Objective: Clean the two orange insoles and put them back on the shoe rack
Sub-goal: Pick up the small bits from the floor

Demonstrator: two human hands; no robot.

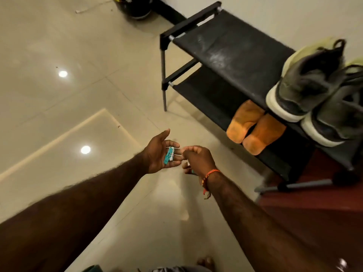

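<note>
Two orange insoles, one to the left point(242, 121) and one to the right point(262, 134), lie side by side on the lower shelf of a black shoe rack point(225, 48), their ends sticking out over the front edge. My left hand point(157, 154) is held palm up over the floor, left of the rack, with a small teal-and-white object point(169, 155) lying on its fingers. My right hand point(198, 158) is beside it with fingers curled. It pinches a small white-and-teal piece point(189, 163) that is mostly hidden under the hand.
A pair of grey shoes with pale soles, one behind point(306, 83) and one in front point(337, 118), stands on the rack's top shelf at the right. A dark object point(137, 6) sits on the glossy tiled floor at the back. A reddish-brown surface point(314, 213) lies at the lower right.
</note>
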